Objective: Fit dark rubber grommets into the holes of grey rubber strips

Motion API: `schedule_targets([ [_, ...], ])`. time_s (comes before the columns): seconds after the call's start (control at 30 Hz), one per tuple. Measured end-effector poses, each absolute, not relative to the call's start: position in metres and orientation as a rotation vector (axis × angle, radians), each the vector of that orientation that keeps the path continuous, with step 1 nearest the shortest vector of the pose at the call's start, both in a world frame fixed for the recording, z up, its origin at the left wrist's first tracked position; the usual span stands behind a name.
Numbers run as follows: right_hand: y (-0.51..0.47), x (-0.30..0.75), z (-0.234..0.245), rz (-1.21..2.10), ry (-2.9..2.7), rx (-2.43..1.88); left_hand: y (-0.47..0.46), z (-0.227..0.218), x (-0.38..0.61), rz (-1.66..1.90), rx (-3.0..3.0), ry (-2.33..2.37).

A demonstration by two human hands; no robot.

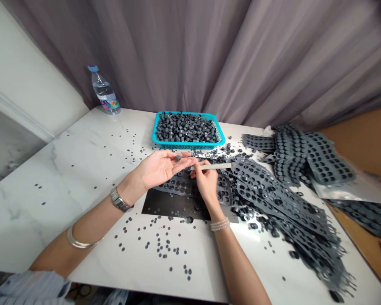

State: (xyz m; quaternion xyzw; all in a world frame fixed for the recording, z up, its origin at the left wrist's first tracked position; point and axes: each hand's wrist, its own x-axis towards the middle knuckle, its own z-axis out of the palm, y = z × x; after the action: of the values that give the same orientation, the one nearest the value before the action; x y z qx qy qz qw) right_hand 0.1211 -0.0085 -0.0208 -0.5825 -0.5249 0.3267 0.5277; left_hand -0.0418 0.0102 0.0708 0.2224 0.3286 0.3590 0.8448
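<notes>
My left hand point(160, 167) lies palm up above the work, with a small dark grey rubber piece point(178, 157) resting on its fingers. My right hand point(206, 181) grips a pale slim stick point(211, 167), whose tip points right and whose other end reaches toward the left fingertips. Under both hands lies a perforated dark grey rubber sheet point(180, 184), partly hidden by them. It rests on a flat black plate point(168, 204). The two hands nearly touch.
A teal plastic basket point(188, 146) full of grey rubber pieces stands beyond the hands on a white marble table point(66, 203). Punched rubber sheets point(288, 199) pile up on the right. Loose pieces point(165, 241) lie scattered. A water bottle point(104, 91) stands at the back left before a curtain point(165, 55).
</notes>
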Motion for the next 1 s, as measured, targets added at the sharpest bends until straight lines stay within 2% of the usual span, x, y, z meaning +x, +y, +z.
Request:
schedule_targets([
  [0.27, -0.008, 0.122, -0.023, 0.804, -1.328, -1.443, 0.022, 0.054, -0.045, 0.889, 0.629, 0.843],
  [0.47, -0.011, 0.124, -0.019, 0.814, -1.482, -1.502, 0.029, 0.023, -0.053, 0.662, 1.589, 1.207],
  [0.63, -0.012, 0.120, -0.016, 0.765, -1.544, -1.506, 0.023, 0.000, -0.053, 0.510, 2.277, 1.261],
  [1.0, -0.013, 0.113, -0.016, 0.632, -1.700, -1.505, 0.011, -0.005, -0.043, 0.515, 2.380, 1.235],
])
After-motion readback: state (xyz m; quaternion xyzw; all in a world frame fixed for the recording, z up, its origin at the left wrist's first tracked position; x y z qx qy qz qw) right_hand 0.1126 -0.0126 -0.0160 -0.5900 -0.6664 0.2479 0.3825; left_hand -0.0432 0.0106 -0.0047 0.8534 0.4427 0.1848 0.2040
